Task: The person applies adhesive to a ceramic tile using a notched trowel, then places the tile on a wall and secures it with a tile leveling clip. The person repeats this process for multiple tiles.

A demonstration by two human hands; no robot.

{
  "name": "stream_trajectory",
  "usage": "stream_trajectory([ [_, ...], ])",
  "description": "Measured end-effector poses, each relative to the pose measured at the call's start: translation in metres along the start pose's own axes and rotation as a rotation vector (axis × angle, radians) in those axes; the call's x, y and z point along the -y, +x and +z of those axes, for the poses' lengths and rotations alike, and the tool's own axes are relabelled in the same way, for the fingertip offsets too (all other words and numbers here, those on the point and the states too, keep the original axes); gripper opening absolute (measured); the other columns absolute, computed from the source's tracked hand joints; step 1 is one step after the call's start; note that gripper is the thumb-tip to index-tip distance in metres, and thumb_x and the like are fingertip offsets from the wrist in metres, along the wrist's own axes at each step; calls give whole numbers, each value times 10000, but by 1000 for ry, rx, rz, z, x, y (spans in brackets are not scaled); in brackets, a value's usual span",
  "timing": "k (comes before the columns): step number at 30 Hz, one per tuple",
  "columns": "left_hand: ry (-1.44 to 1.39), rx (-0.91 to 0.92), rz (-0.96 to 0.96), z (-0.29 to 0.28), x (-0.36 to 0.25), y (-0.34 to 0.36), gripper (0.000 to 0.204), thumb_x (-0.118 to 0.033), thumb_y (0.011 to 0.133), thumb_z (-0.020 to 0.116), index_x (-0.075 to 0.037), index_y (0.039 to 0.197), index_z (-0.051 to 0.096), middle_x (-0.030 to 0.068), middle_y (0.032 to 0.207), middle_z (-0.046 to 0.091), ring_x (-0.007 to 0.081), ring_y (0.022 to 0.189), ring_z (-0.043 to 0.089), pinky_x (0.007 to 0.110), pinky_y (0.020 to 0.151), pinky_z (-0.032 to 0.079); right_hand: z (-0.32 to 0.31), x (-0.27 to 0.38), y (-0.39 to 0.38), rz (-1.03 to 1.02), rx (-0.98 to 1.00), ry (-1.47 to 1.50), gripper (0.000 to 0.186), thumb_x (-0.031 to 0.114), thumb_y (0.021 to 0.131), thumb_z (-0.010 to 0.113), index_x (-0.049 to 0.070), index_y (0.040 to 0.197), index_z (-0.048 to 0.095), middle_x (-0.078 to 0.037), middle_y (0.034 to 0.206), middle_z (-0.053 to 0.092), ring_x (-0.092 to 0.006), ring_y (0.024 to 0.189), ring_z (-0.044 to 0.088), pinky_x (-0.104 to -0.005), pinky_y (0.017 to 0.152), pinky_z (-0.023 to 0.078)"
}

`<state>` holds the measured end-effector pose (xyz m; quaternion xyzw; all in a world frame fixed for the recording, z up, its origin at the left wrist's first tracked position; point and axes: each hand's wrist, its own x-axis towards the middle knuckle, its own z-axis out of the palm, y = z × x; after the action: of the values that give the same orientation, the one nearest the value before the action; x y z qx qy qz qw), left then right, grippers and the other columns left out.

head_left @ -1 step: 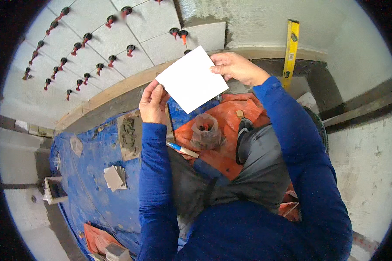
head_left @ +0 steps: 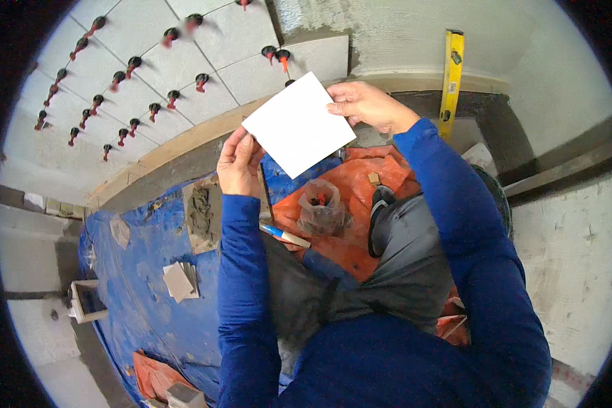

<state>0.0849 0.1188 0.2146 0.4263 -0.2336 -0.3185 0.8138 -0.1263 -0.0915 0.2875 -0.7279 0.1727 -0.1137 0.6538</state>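
The white tile (head_left: 299, 126) is between the two hands, in the air, with one corner up and one down, like a diamond. It looks about square, so no long axis stands out.

The left hand (head_left: 240, 160) is nearly closed, thumb and fingers pinching the left corner from below. The right hand (head_left: 372, 107) has the upper right edge, its thumb on the face towards the wearer and its fingers only slightly spread. It sits higher in view than the left.

The upper left edge faces the wall tiles (head_left: 224, 34), whose lowest row ends just beyond the top corner, and the right hand is the nearer one to that end. The wooden batten (head_left: 163, 155) runs under the row and passes behind the white tile. The level (head_left: 451, 85) stands to the right of the right hand, apart from it.
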Motion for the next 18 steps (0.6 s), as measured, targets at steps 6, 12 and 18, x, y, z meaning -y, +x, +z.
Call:
stream_trajectory([
  [6,12,74,-91,4,8,-1,356,-71,948,706,-28,1284,596,96,1158,710,206,1055,690,362,902,580,-8,2,-1,-14,32,33,362,223,986,637,44,1300,637,-51,1125,708,-140,994,669,-330,738,562],
  [12,92,95,-43,1,15,6,341,-31,929,717,-41,1254,613,72,1095,726,180,978,706,354,854,594,-8,-3,5,5,21,35,367,206,980,635,43,1309,629,-56,1127,708,-133,982,667,-318,739,561],
  [18,78,63,-45,0,14,2,340,-30,913,734,-39,1236,626,60,1094,725,168,968,700,344,847,586,-10,1,6,31,88,-12,429,263,975,662,30,1330,601,-70,1119,704,-133,969,669,-280,724,547],
])
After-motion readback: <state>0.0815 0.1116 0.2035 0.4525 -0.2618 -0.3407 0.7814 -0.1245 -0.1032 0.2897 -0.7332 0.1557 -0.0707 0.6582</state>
